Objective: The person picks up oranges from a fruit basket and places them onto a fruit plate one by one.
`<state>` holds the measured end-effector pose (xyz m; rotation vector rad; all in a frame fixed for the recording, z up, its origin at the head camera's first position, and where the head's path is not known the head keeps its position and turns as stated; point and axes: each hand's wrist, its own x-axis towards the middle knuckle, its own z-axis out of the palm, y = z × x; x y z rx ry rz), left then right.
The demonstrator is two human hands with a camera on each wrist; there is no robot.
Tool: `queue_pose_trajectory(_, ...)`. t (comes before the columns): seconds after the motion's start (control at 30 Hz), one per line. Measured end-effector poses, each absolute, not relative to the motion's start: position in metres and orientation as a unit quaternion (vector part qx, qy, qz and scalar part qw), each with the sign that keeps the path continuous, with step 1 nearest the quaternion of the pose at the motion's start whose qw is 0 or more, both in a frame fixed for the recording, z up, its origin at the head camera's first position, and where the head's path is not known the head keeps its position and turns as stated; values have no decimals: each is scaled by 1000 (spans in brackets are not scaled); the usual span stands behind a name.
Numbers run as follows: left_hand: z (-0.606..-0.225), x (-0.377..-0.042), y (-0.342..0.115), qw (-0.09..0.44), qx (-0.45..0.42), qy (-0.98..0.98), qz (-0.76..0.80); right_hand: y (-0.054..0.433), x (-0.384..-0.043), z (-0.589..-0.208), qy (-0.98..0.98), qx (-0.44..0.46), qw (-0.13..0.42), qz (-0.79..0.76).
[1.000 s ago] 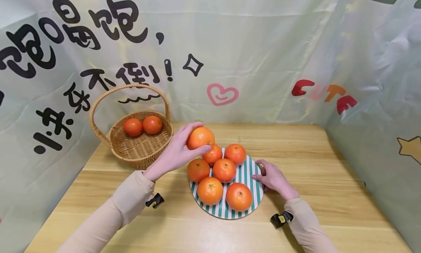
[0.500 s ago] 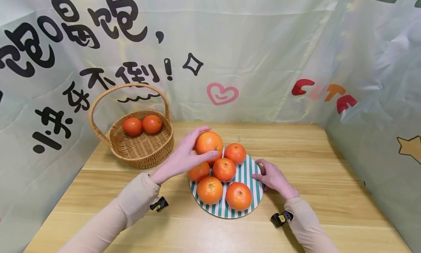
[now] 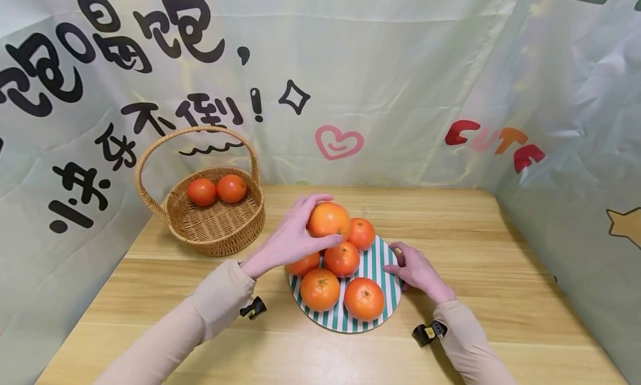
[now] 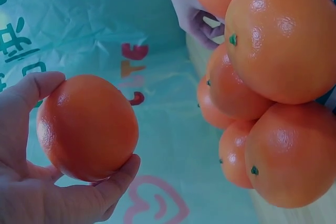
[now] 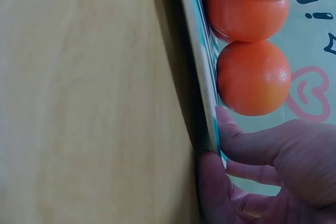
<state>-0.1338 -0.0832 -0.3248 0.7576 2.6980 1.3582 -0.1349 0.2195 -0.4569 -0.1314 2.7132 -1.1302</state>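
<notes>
My left hand (image 3: 295, 237) grips an orange (image 3: 329, 219) between thumb and fingers, above the far side of a round plate with green and white stripes (image 3: 373, 265). In the left wrist view, the held orange (image 4: 89, 127) appears apart from the oranges on the plate. Several oranges sit on that plate, among them a front right one (image 3: 364, 299), a front left one (image 3: 320, 289) and a middle one (image 3: 342, 258). The held orange and my left hand partly cover those behind. My right hand (image 3: 418, 271) pinches the plate's right rim (image 5: 209, 103), thumb above and fingers beneath.
A wicker basket (image 3: 220, 243) with a tall handle stands at the back left, holding two red-orange round fruits (image 3: 231, 188). Wooden tabletop (image 3: 476, 240) surrounds the plate. Printed fabric (image 3: 400, 84) closes off the back and both sides.
My left hand has carried the orange rightward and slightly nearer, over the far part of the plate. My right hand stays at the plate's rim. The basket has not moved.
</notes>
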Motion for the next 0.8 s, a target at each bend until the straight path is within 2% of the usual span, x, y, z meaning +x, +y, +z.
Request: queue_pose_trajectory(0.8,-334,-135,-63,61,267,863,424,218,-136,-458,921,-37,100,-374)
